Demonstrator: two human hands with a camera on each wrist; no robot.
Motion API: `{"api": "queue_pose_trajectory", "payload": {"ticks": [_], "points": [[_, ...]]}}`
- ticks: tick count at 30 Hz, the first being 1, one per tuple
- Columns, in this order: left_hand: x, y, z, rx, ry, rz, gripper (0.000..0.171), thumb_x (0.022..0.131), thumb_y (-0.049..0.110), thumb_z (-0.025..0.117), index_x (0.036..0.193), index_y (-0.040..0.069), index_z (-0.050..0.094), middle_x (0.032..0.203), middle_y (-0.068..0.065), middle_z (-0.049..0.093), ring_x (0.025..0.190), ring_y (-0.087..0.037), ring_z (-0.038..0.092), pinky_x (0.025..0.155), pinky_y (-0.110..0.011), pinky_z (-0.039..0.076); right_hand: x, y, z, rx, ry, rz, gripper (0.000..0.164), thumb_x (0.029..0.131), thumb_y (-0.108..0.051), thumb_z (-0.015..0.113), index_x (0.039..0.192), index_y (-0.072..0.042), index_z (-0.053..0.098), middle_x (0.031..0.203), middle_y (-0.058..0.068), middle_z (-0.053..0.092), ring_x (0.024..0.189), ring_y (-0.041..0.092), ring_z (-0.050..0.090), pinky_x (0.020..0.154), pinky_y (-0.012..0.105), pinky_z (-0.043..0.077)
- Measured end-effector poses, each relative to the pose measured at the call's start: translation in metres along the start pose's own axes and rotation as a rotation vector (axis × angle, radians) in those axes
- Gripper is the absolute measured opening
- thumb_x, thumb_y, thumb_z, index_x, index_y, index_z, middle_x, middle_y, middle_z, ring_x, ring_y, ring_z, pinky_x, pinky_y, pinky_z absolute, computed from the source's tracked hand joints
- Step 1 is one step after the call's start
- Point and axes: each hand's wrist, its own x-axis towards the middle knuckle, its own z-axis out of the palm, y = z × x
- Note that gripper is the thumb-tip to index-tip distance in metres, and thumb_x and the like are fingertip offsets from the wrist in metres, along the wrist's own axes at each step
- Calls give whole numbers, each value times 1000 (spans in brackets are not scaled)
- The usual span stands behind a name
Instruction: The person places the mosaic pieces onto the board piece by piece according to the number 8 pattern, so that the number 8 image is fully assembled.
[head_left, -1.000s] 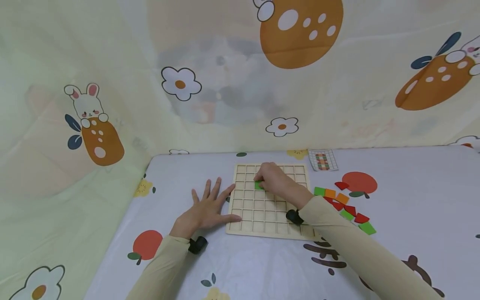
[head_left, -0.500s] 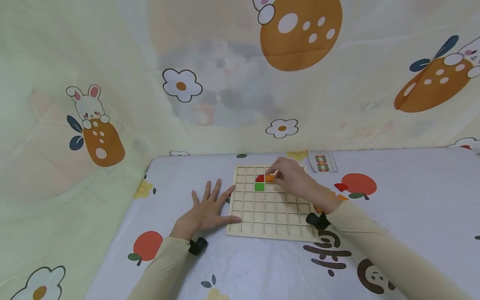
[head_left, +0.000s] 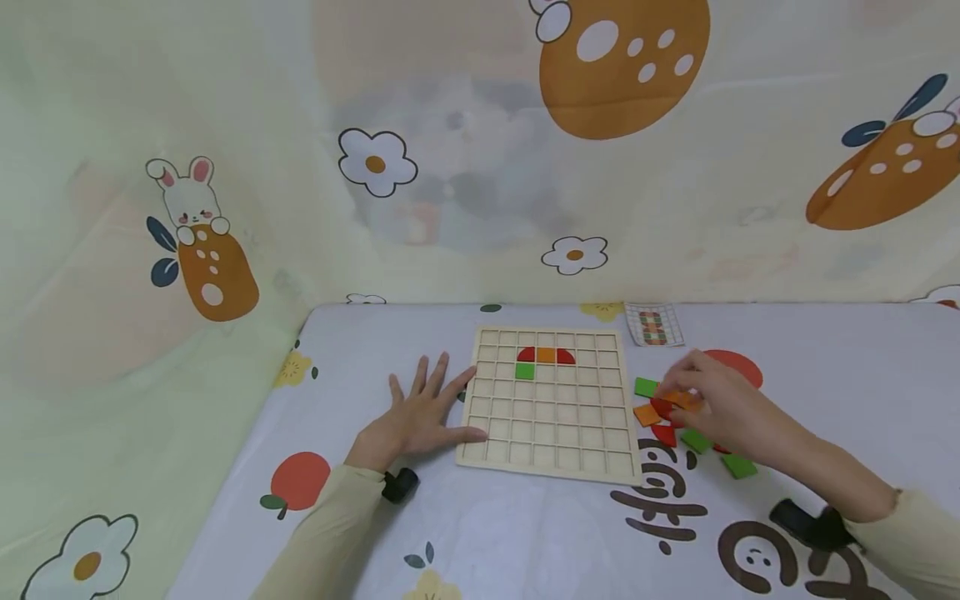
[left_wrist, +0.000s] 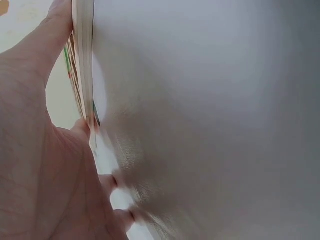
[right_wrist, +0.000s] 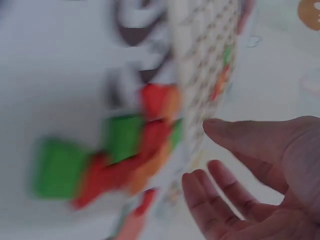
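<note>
White printed cloth (head_left: pixel 555 533) on the table, patterned fabric (head_left: pixel 465 275) hung behind. Loose tiles (head_left: pixel 696 441), thin flat green/orange squares plus curved red wedges, lay right of the pale gridded board (head_left: pixel 551 421), cluster running far-left to near-right. Right hand (head_left: pixel 723 408) was nearer, over its far side: thumb and fingers apart, nothing visibly held, contact unclear. Left hand (head_left: pixel 408 425), fingers splayed, touched the board's left edge, gripping nothing.

Grid board (head_left: pixel 523 431) as reference, clear access from above to its near half, free tabletop (head_left: pixel 536 537) along its near edge, left hand (head_left: pixel 412 425) blocking its left edge, loose tiles (head_left: pixel 739 467) and right hand (head_left: pixel 722 406) obstructing its right side
</note>
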Motion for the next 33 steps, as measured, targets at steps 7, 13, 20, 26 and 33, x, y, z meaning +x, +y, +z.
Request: {"api": "queue_pose_trajectory", "payload": {"ticks": [7,13,20,26,33], "points": [[5,2,0,14,-1,9,101,89,78,59,169,34,15,176,-15,-5,158,-45,-11,112,-83,-4,-39,46,0,-4,-68,142,29,76,-4,92,98,3,75,94,10,65,84,28,65,73,48,62],[8,-1,5,20,-16,-9,104,88,81,57,169,36,10,175,-12,-10,158,-43,-15,112,-82,-6,-54,56,5,-21,-73,203,38,72,-5,95,100,8,72,89,10,64,81,27,63,72,46,62],[4,1,0,7,-8,-6,103,88,79,59,169,34,14,175,-14,-7,158,-45,-13,113,-83,-4,-58,59,6,-19,-33,219,39,70,-1,94,100,10,72,88,10,67,79,25,63,70,45,62],[2,0,0,6,-9,-7,103,88,80,58,169,33,14,176,-14,-6,159,-44,-13,113,-82,-6,-57,61,6,2,-47,247,40,71,-3,95,100,10,71,85,8,69,77,23,64,69,40,62],[1,2,-1,5,-7,-11,102,89,79,58,169,34,15,176,-15,-5,159,-45,-11,113,-82,-4,-54,61,6,28,-52,282,35,73,-2,94,98,8,71,83,5,70,76,20,62,62,20,52]]}}
